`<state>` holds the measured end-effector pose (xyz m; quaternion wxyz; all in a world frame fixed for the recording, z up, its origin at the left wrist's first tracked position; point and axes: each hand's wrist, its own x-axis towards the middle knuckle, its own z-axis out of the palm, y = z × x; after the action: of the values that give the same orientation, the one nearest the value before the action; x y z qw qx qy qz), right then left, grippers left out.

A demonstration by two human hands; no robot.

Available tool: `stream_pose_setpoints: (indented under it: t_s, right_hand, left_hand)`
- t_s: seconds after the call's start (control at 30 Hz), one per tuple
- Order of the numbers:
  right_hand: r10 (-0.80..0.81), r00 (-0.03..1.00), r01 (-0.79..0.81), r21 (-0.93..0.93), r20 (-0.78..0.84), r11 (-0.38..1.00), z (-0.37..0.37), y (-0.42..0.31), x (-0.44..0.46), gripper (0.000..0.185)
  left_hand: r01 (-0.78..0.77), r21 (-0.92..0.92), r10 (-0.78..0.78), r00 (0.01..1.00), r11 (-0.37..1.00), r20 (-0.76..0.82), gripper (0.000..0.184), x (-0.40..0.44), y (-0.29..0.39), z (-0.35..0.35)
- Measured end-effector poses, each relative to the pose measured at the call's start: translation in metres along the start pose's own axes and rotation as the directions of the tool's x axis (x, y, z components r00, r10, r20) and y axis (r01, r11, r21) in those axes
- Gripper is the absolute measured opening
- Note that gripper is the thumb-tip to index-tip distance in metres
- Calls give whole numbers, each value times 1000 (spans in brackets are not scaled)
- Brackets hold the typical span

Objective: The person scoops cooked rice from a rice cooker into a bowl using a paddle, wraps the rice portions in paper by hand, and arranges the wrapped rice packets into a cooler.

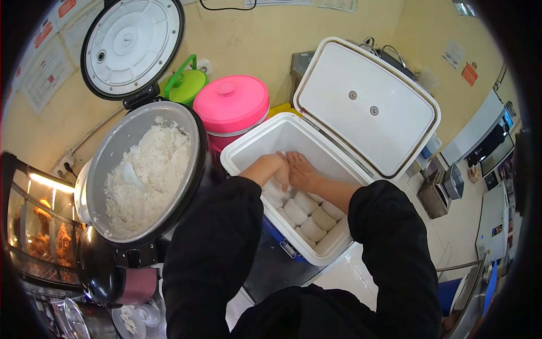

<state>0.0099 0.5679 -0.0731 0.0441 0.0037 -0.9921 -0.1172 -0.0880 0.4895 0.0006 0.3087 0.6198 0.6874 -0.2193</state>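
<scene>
Both hands reach into an open white-lined cooler box (240, 148). Rounded white wrapped bundles (294, 212) lie packed side by side over its bottom. My left hand (275, 169) bends down near the far left corner, fingers closed at a white wrapped bundle (272, 191) that it partly covers. Close against it, my right hand (302, 171) has its fingers stretched forward, side by side, low by the far wall. What lies under the right palm is hidden. The cooler's lid (370, 96) stands raised behind the box.
At left, an open rice cooker (195, 141) holds white rice (152, 164) with a white rice paddle (132, 176) in it. Behind stand a pink lidded container (231, 99) and a green one (189, 86). A lit glass food warmer (42, 220) is far left.
</scene>
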Motion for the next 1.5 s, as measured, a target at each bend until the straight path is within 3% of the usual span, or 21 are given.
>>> stream_pose_setpoints:
  t_s: [0.07, 0.13, 0.17, 0.23, 0.33, 0.43, 0.47, 0.57, 0.63, 0.67, 0.77, 0.87, 0.97, 1.0, 1.07, 1.17, 1.27, 1.37, 1.47, 1.5]
  right_hand:
    - [42, 975, -21, -96, 219, 995, -7, -5, -1, 58]
    - [57, 987, -76, 130, 148, 989, 2, -2, 1, 65]
    - [69, 991, -97, 247, 118, 964, 8, -3, 1, 68]
    - [22, 991, -65, 324, 134, 944, -6, -3, -1, 75]
    - [-15, 972, -74, 367, 236, 927, -2, -4, -3, 84]
    - [1, 972, -82, 338, 233, 938, 9, -7, -3, 80]
    - [0, 977, -70, 317, 215, 946, 11, -5, -2, 78]
    - [-185, 956, 132, 228, 229, 965, -53, -4, 14, 64]
    - [-290, 893, 151, 378, 344, 914, -64, 0, 33, 57]
    - [-340, 857, 144, 452, 388, 880, -64, 4, 42, 55]
    - [-378, 759, 173, 396, 530, 902, 3, 13, 73, 58]
    - [-204, 724, 80, 214, 659, 973, -29, -2, 71, 64]
    - [-145, 582, 13, 170, 800, 985, -50, -6, 65, 66]
    - [-139, 589, -16, 184, 796, 983, -57, -8, 61, 67]
    - [-120, 612, -61, 199, 781, 978, -69, -9, 58, 68]
    - [-441, 791, 118, 601, 424, 790, -46, -1, 59, 53]
    - [-587, 752, 191, 754, 299, 629, -36, -29, 55, 59]
    - [-483, 721, 109, 608, 496, 786, 26, -37, 53, 53]
    - [-464, 582, 86, 517, 668, 852, -36, -35, 48, 54]
    - [-461, 631, 49, 561, 624, 827, -26, -35, 48, 58]
  left_hand:
    - [45, -148, -69, 985, 988, -156, 53, -38, 4, -14]
    - [63, -342, -181, 928, 937, -326, 44, -80, 5, -24]
    - [-81, -379, -157, 816, 922, -557, 41, -90, 3, -16]
    - [-363, -337, -171, 418, 869, -892, 36, -103, 0, 6]
    - [-338, -185, -159, 103, 923, -982, 32, -76, -10, 37]
    - [-220, -137, -117, 101, 966, -988, 31, -69, -8, 47]
    - [-255, -160, -151, 51, 954, -987, 30, -68, -6, 47]
    - [-311, -252, -215, 147, 916, -965, 29, -70, -10, 45]
    - [-327, -291, -246, 173, 899, -954, 25, -71, -6, 43]
    - [-334, -305, -253, 189, 892, -949, 24, -70, -4, 41]
    - [-257, -391, -317, 286, 884, -904, 26, -71, -6, 48]
    - [-281, -548, -493, 246, 788, -835, 28, -71, -9, 55]
    - [-224, -673, -587, 348, 705, -731, 29, -82, -4, 43]
    - [-263, -607, -548, 268, 750, -792, 30, -77, -6, 49]
    - [-287, -594, -528, 278, 751, -802, 32, -69, -9, 53]
    - [-317, -551, -481, 274, 772, -832, 33, -68, -11, 51]
    - [-316, -562, -488, 287, 765, -825, 33, -67, -8, 47]
    - [-335, -592, -507, 311, 733, -804, 32, -68, -9, 42]
    - [-357, -617, -518, 339, 701, -785, 32, -67, -10, 39]
    - [-362, -622, -520, 346, 694, -781, 31, -66, -11, 38]
